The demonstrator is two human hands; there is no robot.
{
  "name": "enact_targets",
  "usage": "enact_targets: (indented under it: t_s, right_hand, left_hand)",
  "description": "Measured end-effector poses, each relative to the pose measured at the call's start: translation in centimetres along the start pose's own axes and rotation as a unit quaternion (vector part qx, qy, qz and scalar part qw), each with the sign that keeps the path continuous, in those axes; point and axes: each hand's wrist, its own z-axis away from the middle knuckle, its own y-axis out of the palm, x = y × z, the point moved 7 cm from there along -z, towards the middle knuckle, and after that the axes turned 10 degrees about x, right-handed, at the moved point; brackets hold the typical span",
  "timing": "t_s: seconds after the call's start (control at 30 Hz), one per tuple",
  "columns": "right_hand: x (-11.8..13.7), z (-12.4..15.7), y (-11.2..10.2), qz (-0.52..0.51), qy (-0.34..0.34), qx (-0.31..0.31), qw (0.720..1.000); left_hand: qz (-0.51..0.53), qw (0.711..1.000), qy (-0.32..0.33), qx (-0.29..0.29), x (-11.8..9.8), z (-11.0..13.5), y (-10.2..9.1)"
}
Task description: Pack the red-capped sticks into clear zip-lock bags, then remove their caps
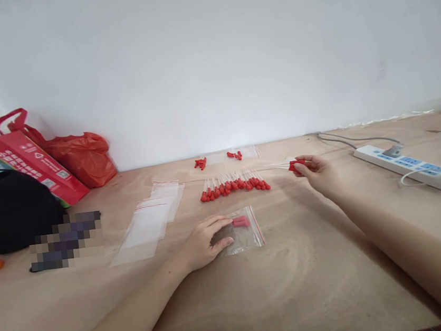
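My right hand (pixel 317 173) is closed in a pinch on a few red-tipped white sticks (pixel 297 164), holding them by the red ends with the thin stems pointing left. Resting on the near part of the table, my left hand (pixel 209 241) has its thumb and fingers apart. Its fingertips touch a small clear zip bag (pixel 248 239), which has red pieces (pixel 240 221) inside. Beyond that bag, a row of red-tipped white sticks (pixel 233 186) lies with the red ends toward me.
Flat clear zip bags (pixel 148 227) overlap at left. Near the wall lie filled bags (pixel 249 152) and red pieces (pixel 200 163). A white power strip (pixel 412 167) with cables is at right. Red bags (pixel 84 157), a black bag (pixel 14 210) and a blurred dark item (pixel 68 241) occupy the left.
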Motion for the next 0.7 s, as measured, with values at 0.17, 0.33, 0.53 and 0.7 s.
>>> enact_targets:
  t_s: [0.17, 0.33, 0.53, 0.7]
  right_hand:
    - [1.6, -0.3, 4.0, 0.312, -0.155, 0.037, 0.937]
    - [0.7, -0.5, 7.5, 0.47, -0.193, 0.125, 0.852]
    - [0.0, -0.3, 8.9, 0.51, -0.23, 0.185, 0.808]
    - [-0.4, -0.1, 8.7, 0.533, -0.246, 0.184, 0.789]
  left_hand:
    - [0.002, 1.0, 0.008, 0.003, -0.2, 0.0, -0.1]
    - [0.002, 1.0, 0.012, 0.008, -0.2, 0.0, 0.0]
    - [0.006, 1.0, 0.02, 0.004, -0.1, -0.1, 0.0]
    - [0.003, 1.0, 0.012, 0.007, -0.1, -0.2, 0.1]
